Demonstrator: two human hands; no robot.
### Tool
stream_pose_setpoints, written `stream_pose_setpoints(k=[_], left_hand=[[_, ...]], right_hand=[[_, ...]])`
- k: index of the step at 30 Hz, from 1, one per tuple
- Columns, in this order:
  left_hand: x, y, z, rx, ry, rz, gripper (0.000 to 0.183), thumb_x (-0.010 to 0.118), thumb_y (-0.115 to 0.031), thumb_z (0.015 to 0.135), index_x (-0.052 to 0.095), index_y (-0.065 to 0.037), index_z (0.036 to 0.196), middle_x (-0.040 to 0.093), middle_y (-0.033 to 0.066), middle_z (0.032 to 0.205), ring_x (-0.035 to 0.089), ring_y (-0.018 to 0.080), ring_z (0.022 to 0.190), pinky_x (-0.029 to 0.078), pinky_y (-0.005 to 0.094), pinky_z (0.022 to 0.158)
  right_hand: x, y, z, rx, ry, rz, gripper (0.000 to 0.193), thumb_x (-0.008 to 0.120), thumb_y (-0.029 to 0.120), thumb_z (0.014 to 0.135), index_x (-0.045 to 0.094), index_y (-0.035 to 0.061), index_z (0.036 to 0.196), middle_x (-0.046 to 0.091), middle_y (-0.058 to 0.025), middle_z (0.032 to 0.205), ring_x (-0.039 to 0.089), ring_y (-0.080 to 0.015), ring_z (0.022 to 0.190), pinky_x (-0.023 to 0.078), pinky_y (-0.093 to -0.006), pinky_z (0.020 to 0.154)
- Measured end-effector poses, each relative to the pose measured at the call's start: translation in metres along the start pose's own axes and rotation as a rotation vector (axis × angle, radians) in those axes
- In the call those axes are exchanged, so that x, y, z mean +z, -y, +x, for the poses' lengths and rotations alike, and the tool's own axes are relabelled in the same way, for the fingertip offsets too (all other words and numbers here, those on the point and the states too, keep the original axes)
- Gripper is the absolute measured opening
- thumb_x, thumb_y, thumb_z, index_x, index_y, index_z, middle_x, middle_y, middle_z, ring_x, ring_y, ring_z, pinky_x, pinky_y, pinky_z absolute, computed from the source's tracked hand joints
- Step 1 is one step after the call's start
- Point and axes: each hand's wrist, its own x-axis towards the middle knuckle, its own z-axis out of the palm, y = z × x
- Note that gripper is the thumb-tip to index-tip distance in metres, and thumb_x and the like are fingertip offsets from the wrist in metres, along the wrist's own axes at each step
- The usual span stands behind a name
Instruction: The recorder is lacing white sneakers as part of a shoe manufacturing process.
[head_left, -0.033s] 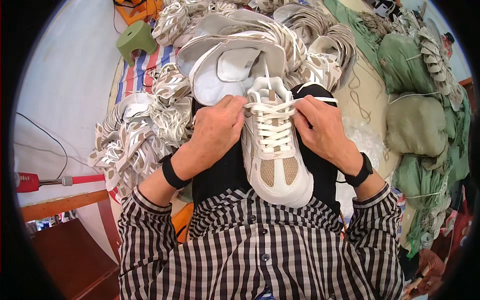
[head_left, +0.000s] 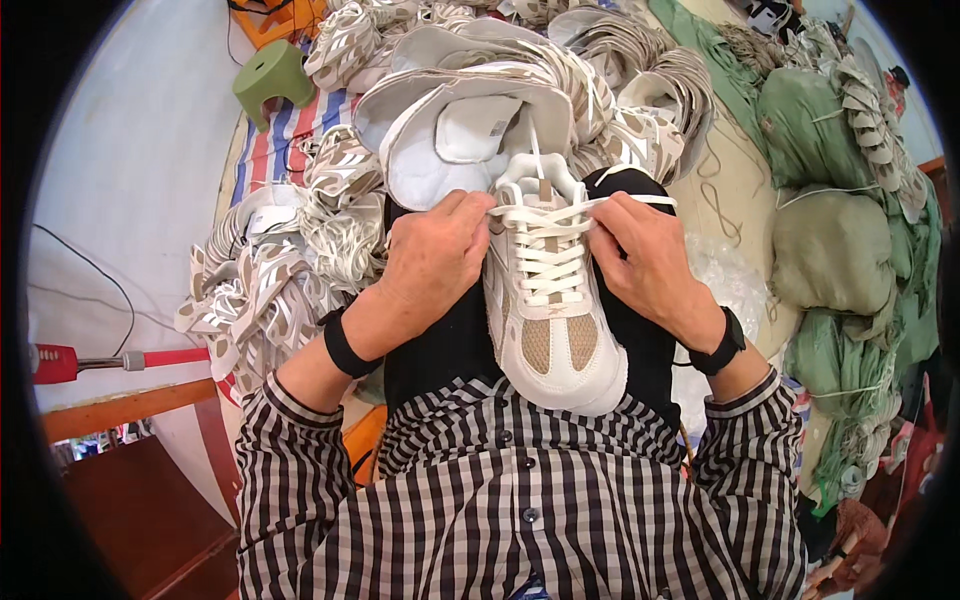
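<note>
A white and tan sneaker upper (head_left: 560, 375) lies on my lap with its toe toward me and its collar away from me. White laces criss-cross up its front. At the collar end, my left hand (head_left: 437, 248) pinches one end of the shoelace (head_left: 545, 215) on the left side. My right hand (head_left: 650, 252) is closed on the other end at the right, and a loose length sticks out past its fingers. Between the two hands the lace is stretched across the tongue. No sole can be made out on the upper.
Beyond my knees stands a big stack of nested shoe uppers (head_left: 420, 130). More laced uppers (head_left: 270, 270) are heaped at the left. A green stool (head_left: 273, 80) sits at the far left, and green sacks (head_left: 830, 250) line the right. A red-handled tool (head_left: 55, 364) juts in at left.
</note>
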Motion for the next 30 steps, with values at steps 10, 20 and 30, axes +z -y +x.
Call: stream_pose_setpoints(k=[10,20,30], left_hand=[[-0.011,-0.022,0.002,-0.068,0.058,-0.186,0.032,0.062,0.0,0.081,0.059,-0.004,0.113,0.061,0.0131,0.094,0.063,0.0284,0.068,0.051,0.0351,0.061],[-0.012,-0.011,0.016,-0.09,0.16,-0.433,0.017,0.067,0.003,0.079,0.061,-0.002,0.094,0.053,0.0026,0.089,0.048,0.0088,0.062,0.041,0.0228,0.057],[-0.021,-0.011,0.029,-0.327,0.442,-0.797,0.01,0.067,-0.006,0.088,0.058,-0.002,0.087,0.056,-0.0033,0.072,0.045,0.0038,0.058,0.038,0.0191,0.052]], right_hand=[[-0.004,0.005,-0.003,-0.086,-0.112,0.037,0.012,0.062,-0.004,0.073,0.057,0.0016,0.081,0.051,-0.01,0.068,0.055,-0.0279,0.059,0.043,-0.0366,0.051],[0.002,0.005,0.0,0.094,-0.018,0.118,0.012,0.064,0.004,0.078,0.058,0.002,0.088,0.059,-0.0121,0.074,0.061,-0.03,0.065,0.046,-0.0388,0.057],[0.0,0.005,-0.001,0.046,-0.032,0.12,0.006,0.06,0.001,0.079,0.058,0.0013,0.085,0.057,-0.0144,0.071,0.061,-0.0315,0.063,0.045,-0.0404,0.056]])
